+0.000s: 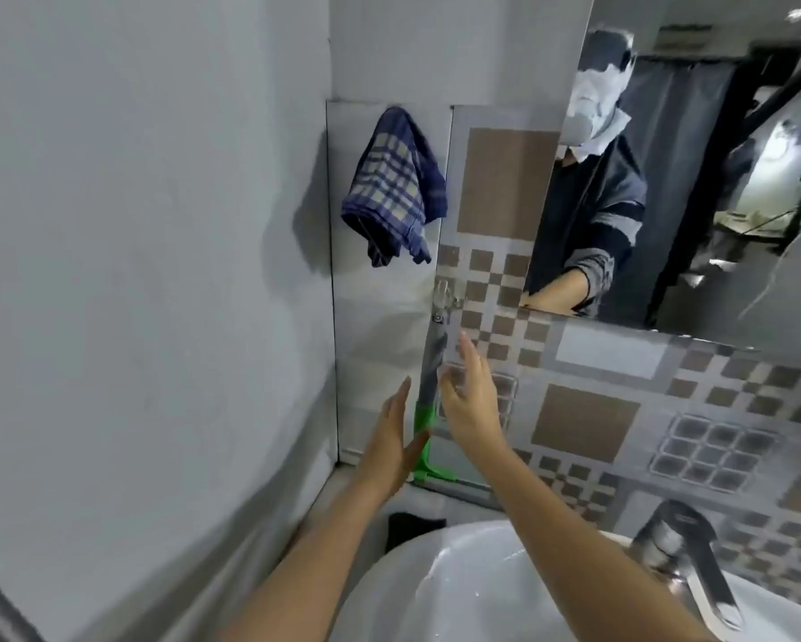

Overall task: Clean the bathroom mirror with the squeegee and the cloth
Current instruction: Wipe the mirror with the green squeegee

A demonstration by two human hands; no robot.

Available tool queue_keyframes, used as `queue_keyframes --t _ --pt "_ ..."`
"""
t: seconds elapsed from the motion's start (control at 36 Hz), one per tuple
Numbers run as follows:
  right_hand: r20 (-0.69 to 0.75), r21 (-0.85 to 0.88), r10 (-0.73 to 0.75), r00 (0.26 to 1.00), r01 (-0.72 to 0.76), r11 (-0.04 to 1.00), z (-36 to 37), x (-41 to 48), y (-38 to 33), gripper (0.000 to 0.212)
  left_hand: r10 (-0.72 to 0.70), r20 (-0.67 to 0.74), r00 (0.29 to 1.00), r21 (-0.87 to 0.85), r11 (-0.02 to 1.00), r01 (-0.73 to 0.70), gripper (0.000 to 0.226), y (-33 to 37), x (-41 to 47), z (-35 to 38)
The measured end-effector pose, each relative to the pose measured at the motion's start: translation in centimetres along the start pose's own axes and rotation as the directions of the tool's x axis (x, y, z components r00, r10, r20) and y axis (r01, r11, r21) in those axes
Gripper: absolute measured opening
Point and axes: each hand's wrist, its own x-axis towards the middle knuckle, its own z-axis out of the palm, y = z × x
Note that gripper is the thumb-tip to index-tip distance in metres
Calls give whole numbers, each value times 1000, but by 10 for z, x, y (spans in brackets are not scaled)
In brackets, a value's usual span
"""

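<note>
A squeegee (431, 377) with a dark grey handle and a green head (428, 474) hangs head-down from a clear hook (442, 294) in the corner, beside the tiled wall. My left hand (389, 442) is flat with fingers straight, just left of the green neck, and its thumb crosses the neck. My right hand (470, 405) is at the handle's right side with the index finger pointing up. Its other fingers are blurred, so any grip is unclear. A blue plaid cloth (396, 187) hangs above, left of the mirror (713, 178).
A white basin (435, 586) lies below my arms, with a chrome tap (681, 558) at its right. A plain grey wall (134, 271) closes the left side. A dark object (412, 525) sits by the basin's back left rim. The mirror reflects a person.
</note>
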Motion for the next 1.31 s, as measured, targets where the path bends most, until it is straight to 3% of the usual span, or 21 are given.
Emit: queue_keyframes --t 0.11,0.22,0.47,0.58,0.72,0.97,1.17,1.22,1.31 --pt "-27 84 31 999 -28 996 16 5 5 58 -63 78 995 -221 972 79 63 -7 6 8" --pt "-50 145 60 997 -53 988 26 8 11 60 -58 96 994 -157 985 73 61 -16 11 15" --pt "-65 21 16 998 -15 1000 17 16 15 60 -81 164 983 -133 986 103 61 -21 13 7" --pt "-104 99 29 994 -19 995 11 10 5 58 -63 149 987 -104 992 79 56 -9 6 -1" --pt "-168 290 32 985 18 957 -11 1 -17 56 75 82 994 -66 995 -69 51 19 -4 -8" --pt "-367 267 -139 920 247 932 -88 -24 -69 61 213 42 976 -90 974 -209 58 100 -17 -5" --pt "-458 320 -124 880 294 901 -172 -48 -82 84 369 173 913 -17 928 -372 55 148 -25 -6" --pt "-476 351 -113 872 306 885 -194 -57 -85 84 417 208 885 26 902 -431 56 160 -26 -5" --pt "-504 257 -127 854 289 922 -227 -71 -84 74 481 244 842 52 861 -507 55 183 -26 -4"
